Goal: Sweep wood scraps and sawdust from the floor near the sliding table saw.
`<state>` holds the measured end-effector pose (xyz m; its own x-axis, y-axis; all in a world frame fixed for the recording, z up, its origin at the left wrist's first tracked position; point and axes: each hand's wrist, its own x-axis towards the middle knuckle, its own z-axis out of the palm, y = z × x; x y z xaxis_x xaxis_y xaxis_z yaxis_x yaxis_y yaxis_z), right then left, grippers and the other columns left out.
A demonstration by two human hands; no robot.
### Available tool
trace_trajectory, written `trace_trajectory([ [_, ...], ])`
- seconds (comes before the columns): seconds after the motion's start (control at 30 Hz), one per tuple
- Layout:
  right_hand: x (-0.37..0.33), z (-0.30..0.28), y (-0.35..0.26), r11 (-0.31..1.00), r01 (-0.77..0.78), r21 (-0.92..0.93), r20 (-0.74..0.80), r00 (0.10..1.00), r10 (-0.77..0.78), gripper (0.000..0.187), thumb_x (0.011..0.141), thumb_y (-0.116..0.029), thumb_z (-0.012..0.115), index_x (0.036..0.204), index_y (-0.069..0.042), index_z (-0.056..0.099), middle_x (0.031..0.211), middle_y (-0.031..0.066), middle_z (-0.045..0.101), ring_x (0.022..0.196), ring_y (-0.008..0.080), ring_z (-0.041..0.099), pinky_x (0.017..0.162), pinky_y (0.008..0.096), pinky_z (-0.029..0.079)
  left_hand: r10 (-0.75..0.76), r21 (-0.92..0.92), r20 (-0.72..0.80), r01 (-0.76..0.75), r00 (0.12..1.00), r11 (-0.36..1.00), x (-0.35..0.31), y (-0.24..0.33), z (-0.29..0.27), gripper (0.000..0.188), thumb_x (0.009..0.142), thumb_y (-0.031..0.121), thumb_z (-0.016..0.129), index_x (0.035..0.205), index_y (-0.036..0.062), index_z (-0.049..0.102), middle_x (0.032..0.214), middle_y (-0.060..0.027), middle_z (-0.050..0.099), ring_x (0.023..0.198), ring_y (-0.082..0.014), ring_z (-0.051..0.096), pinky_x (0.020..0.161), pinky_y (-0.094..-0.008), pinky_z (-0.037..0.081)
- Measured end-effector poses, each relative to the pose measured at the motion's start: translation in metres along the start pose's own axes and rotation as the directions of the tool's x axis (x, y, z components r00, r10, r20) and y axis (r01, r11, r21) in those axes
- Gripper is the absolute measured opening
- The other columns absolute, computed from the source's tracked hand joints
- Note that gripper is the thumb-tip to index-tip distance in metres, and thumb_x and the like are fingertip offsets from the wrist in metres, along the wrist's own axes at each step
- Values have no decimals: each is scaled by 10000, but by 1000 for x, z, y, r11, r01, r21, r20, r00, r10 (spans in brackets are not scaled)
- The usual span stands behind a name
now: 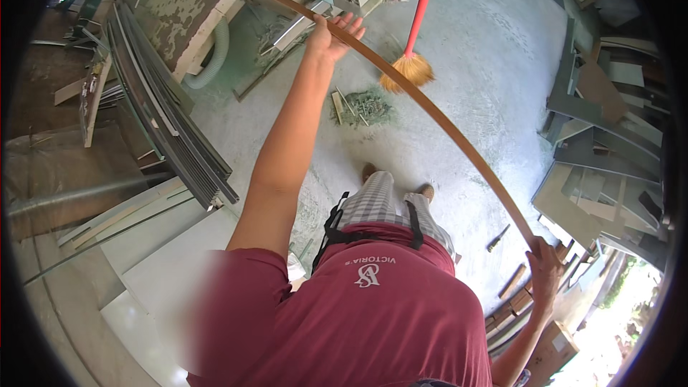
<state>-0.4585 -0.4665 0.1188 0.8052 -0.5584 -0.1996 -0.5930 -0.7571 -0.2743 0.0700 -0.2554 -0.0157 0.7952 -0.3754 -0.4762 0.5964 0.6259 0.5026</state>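
A long, narrow brown strip [448,125], which looks like wood, runs from the upper left across the view to the lower right, bowed by the lens. My left hand [335,37] is beneath it with the palm up and fingers stretched out, and the strip lies across the palm. At the strip's near right end, my right hand [546,269] is closed around it. Behind the middle of the strip, a broom with straw bristles [416,72] and a red handle [421,7] stands on the floor.
Small debris [369,106] lies heaped on the concrete floor [494,64]. Long dark profiles [161,100] are stacked at left, above pale panels [175,258]. Board offcuts [602,143] crowd the right side. A grey hose [213,61] curves beside a worn bench [179,18].
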Motion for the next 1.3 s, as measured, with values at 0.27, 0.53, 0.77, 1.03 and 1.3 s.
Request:
trace_trajectory([
  [0.27, 30, 25, -52, 967, -47, 251, 246, 969, -17, 371, 683, -53, 578, 1050, -30, 531, 820, 157, 555, 723, 310, 547, 653, 370, 431, -33, -17, -74, 32, 997, 999, 32, 65, -27, 527, 891, 450, 242, 1167, 2, 244, 1135, -177, 441, 1034, -386, 478, 884, -542, 378],
  [0.53, 57, 49, -76, 949, -82, 305, 260, 966, 0, 335, 736, -68, 538, 1068, -32, 517, 837, 160, 565, 731, 305, 564, 649, 362, 440, -48, 12, -80, 49, 996, 999, 63, 89, -36, 560, 895, 457, 213, 1235, 12, 200, 1191, -174, 414, 1099, -387, 426, 927, -523, 347],
  [0.77, 110, 60, -91, 942, 55, 331, 131, 986, -104, 377, 737, -29, 568, 1108, -68, 507, 837, 156, 571, 757, 313, 579, 641, 381, 449, -41, 140, -157, 64, 987, 988, 106, 114, -33, 567, 895, 474, 180, 1235, 24, 239, 1244, -223, 345, 1124, -401, 395, 949, -523, 303],
  [1.03, 187, 68, -109, 907, 165, 388, 49, 979, -200, 424, 704, -28, 625, 1109, -114, 536, 768, 134, 578, 671, 268, 592, 566, 343, 465, -12, 282, -384, 129, 923, 951, 166, 150, -32, 578, 889, 502, 208, 1151, 18, 387, 1148, -169, 402, 1083, -305, 406, 879, -487, 380],
  [1.3, 242, 52, -115, 906, 168, 388, 86, 972, -217, 413, 678, -41, 649, 1073, -127, 561, 747, 105, 575, 646, 247, 592, 552, 331, 474, -22, 333, -532, 234, 846, 913, 187, 168, -9, 603, 877, 525, 243, 1087, -20, 389, 1045, -183, 440, 991, -336, 459, 867, -522, 372],
])
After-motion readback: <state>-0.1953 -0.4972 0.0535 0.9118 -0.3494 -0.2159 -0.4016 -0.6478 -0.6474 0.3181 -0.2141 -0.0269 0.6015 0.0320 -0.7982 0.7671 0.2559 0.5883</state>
